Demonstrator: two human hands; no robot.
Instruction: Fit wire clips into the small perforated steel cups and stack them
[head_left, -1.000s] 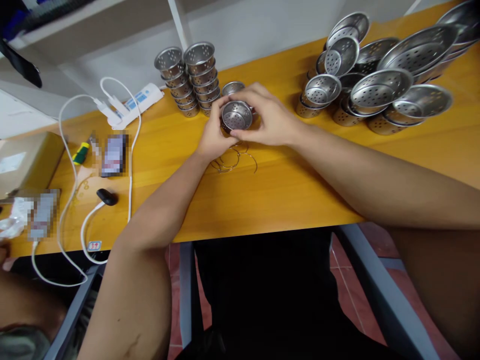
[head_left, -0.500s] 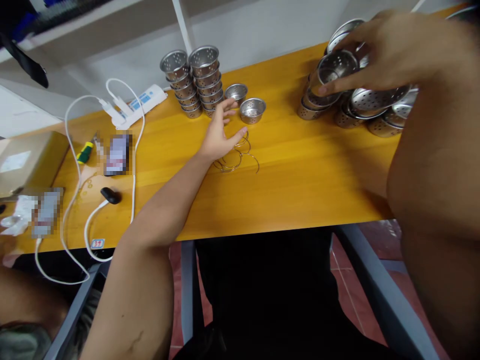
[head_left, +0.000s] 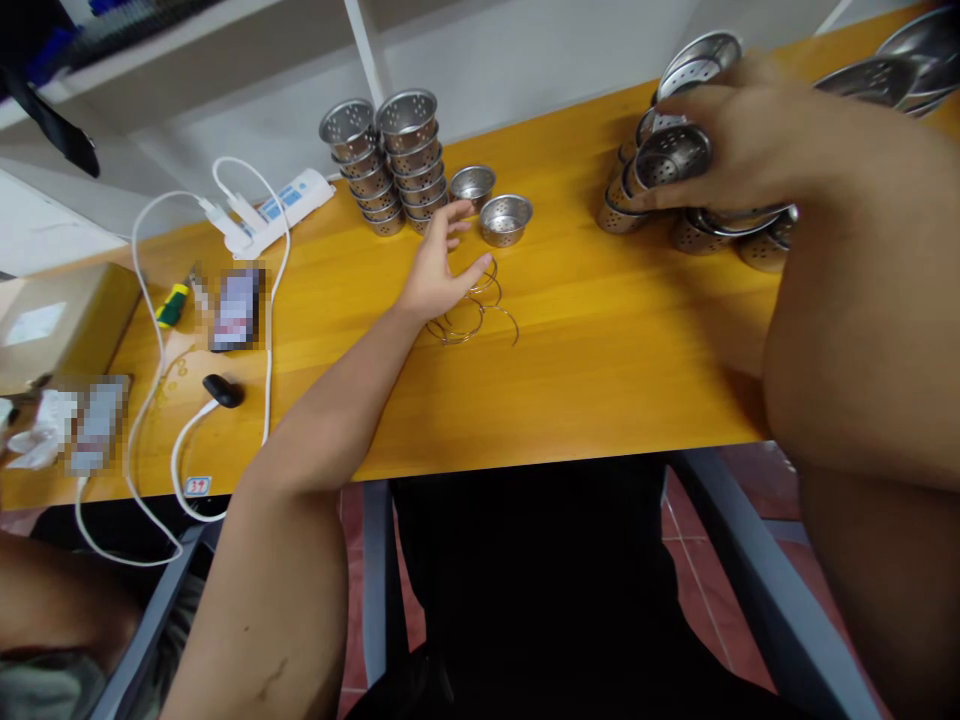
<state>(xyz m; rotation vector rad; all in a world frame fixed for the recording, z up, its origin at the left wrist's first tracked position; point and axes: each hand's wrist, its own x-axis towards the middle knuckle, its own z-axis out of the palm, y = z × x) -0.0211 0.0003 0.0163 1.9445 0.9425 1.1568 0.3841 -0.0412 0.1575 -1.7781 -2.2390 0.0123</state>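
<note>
My left hand (head_left: pixel 444 265) rests on the table with its fingers apart and holds nothing. Thin wire rings (head_left: pixel 480 318) lie beside and partly under it. Just beyond its fingers sit two small perforated metal cups, one at the back (head_left: pixel 472 186) and one nearer (head_left: pixel 505 220). At the right, my right hand (head_left: pixel 739 150) grips a perforated metal cup (head_left: pixel 673 157) between thumb and fingers, over a short stack of cups (head_left: pixel 619 212). Whether the gripped cup touches that stack is hard to tell. More cups are partly hidden behind this hand.
Two tall stacks of cups (head_left: pixel 412 150) stand by the wall. A power strip (head_left: pixel 289 212), white cables, a phone (head_left: pixel 238 308), a green-yellow tool (head_left: pixel 172 306) and a box (head_left: pixel 67 325) are at the left. Metal bowls (head_left: pixel 926 60) sit far right. Another person's leg (head_left: pixel 52 590) shows lower left.
My right hand has shifted slightly left and down with the cup, uncovering metal bowls at the far right. My left hand has stayed in place.
</note>
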